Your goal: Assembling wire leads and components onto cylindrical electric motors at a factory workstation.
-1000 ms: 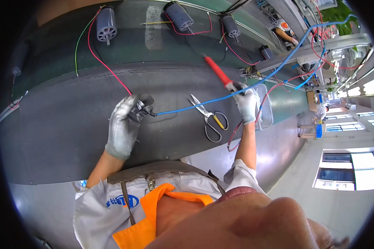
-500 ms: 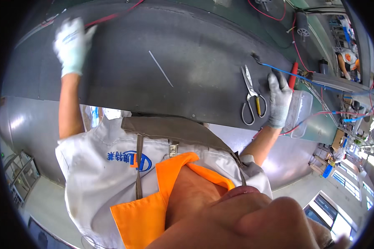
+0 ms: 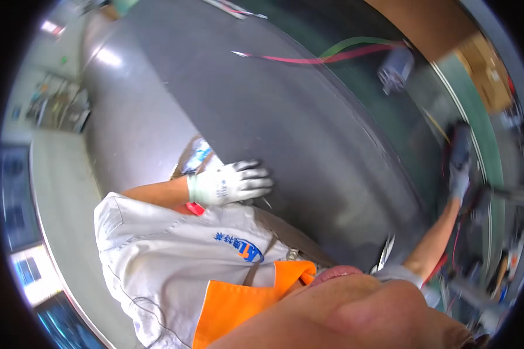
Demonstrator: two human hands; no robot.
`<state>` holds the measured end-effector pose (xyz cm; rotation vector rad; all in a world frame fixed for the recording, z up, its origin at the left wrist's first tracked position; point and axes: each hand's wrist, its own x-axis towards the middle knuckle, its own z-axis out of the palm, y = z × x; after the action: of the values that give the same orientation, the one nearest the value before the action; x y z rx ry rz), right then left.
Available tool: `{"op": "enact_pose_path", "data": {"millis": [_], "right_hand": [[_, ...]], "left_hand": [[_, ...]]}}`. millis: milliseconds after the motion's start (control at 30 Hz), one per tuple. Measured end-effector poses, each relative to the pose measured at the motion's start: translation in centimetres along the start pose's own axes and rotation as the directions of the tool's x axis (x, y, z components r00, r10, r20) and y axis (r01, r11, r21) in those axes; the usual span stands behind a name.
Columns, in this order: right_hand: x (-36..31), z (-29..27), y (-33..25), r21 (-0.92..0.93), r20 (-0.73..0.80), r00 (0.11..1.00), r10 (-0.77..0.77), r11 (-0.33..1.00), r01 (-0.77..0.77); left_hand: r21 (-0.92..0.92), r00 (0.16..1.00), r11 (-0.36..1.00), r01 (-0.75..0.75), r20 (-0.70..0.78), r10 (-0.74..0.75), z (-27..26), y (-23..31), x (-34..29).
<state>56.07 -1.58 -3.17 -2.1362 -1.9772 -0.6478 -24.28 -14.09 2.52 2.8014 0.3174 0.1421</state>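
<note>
My left hand [image 3: 233, 181], in a white glove with dark-coated fingertips, lies near the front edge of the dark work mat [image 3: 285, 122]. Its fingers are spread and nothing is in them. My right arm stretches to the far right, where my gloved right hand [image 3: 459, 177] is closed on a dark cylindrical motor [image 3: 461, 139]; motion blur softens the fingers. A thin yellow lead [image 3: 436, 126] runs beside that motor. Another grey motor [image 3: 396, 68] lies farther left, by a red wire [image 3: 297, 60] and a green wire [image 3: 355, 41].
Scissors [image 3: 384, 253] lie close to my chest, partly hidden. A cardboard box [image 3: 486, 75] stands at the far right. Bare metal tabletop [image 3: 134, 110] extends left of the mat. Wires and a metal frame [image 3: 477, 294] crowd the lower right.
The view has turned. My left hand has left the red wire and come back to the mat's near edge. My right hand has gone from beside the scissors to the motor.
</note>
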Motion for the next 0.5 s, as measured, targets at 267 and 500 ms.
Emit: {"op": "enact_pose_path", "data": {"millis": [267, 500], "right_hand": [[4.2, -0.6, -17.9, 0.791, 0.196, 0.790, 0.581, 0.382, -0.478], [-8.8, -20.8, -37.5, 0.827, 0.486, 0.775, 0.403, 0.074, -0.557]], "left_hand": [[0.059, 0.846, 0.845, 0.531, 0.000, -0.532, 4.5, 6.1, -13.4], [-0.205, 0.606, 0.828, 0.522, -0.594, -0.529, -4.4, 0.3, 2.7]]}}
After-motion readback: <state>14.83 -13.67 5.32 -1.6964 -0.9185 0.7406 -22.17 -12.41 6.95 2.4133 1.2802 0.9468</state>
